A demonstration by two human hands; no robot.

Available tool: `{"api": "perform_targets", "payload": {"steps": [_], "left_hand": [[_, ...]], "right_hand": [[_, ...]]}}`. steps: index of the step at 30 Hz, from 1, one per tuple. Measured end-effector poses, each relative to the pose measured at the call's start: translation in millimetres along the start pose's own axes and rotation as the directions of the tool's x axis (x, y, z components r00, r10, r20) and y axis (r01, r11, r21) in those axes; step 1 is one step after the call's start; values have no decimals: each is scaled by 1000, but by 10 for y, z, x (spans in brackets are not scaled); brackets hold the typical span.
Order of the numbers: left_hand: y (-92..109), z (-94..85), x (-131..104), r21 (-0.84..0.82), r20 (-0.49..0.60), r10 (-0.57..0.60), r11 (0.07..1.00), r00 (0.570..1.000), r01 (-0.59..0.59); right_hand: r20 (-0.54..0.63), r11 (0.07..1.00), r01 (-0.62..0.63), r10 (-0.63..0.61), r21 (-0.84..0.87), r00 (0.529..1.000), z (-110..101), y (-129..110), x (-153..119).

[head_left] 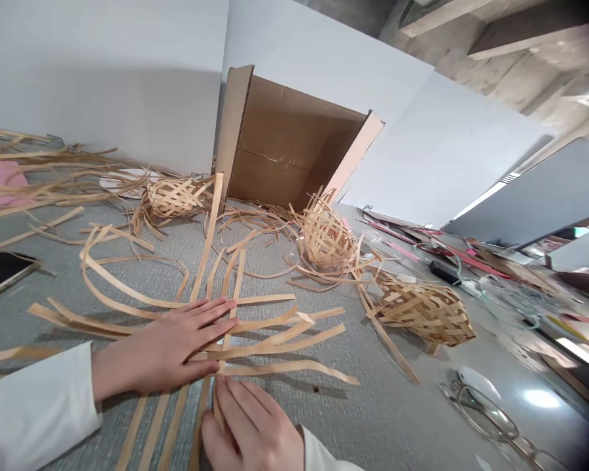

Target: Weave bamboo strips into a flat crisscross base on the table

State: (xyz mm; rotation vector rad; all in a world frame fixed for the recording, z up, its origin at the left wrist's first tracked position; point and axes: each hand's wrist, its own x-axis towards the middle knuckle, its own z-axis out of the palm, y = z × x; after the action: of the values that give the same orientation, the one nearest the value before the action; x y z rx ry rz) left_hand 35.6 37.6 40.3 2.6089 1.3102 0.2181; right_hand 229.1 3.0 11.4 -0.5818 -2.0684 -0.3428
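Several flat bamboo strips (269,347) cross one another in a loose weave on the grey table. My left hand (177,340) lies flat over the crossing, fingers stretched to the right, pressing the strips down. Just below its fingertips, my right hand (255,425) has its thumb and fingers closed on one of the strips running toward me, at the lower right edge of the weave. The middle of the weave is hidden under my left hand. Loose strip ends curl up at the left and stick out to the right.
Woven bamboo pieces stand behind: one at left (177,196), one in the middle (326,235), another at right (427,311). An open cardboard box (294,144) stands against the white partition. Eyeglasses (491,412) lie at right, a phone (2,271) and pink paper (0,186) at left.
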Motion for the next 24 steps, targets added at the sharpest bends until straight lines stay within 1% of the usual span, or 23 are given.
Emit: {"api": "perform_targets", "payload": {"steps": [2,4,7,10,13,17,19,21,24], "left_hand": [[10,-12,-2,17,-7,3,1000,1000,-3],[26,-22,-6,41,-18,13,999,1000,-13],[53,-43,-7,81,-27,30,996,999,-28],[65,-66,-1,108,-4,34,994,999,-33],[50,-80,3,126,31,55,990,998,-59],[23,-87,9,177,25,105,978,994,-107],[20,-89,20,201,18,112,973,994,-113],[22,-88,38,219,14,107,970,994,-107],[19,-80,65,233,8,97,968,995,-97]], "right_hand": [[19,999,50,-50,9,999,-50,32,41],[79,991,117,-122,61,989,-117,100,80],[165,982,126,-148,140,975,-208,203,116],[218,984,108,-138,143,966,-254,253,126],[234,991,81,-104,105,967,-262,287,129],[159,998,64,-65,13,985,-222,374,102],[151,997,61,-53,-51,987,-182,418,66],[197,994,52,-33,-93,980,-138,450,22],[266,995,27,-1,-94,964,-82,475,-36]]}}
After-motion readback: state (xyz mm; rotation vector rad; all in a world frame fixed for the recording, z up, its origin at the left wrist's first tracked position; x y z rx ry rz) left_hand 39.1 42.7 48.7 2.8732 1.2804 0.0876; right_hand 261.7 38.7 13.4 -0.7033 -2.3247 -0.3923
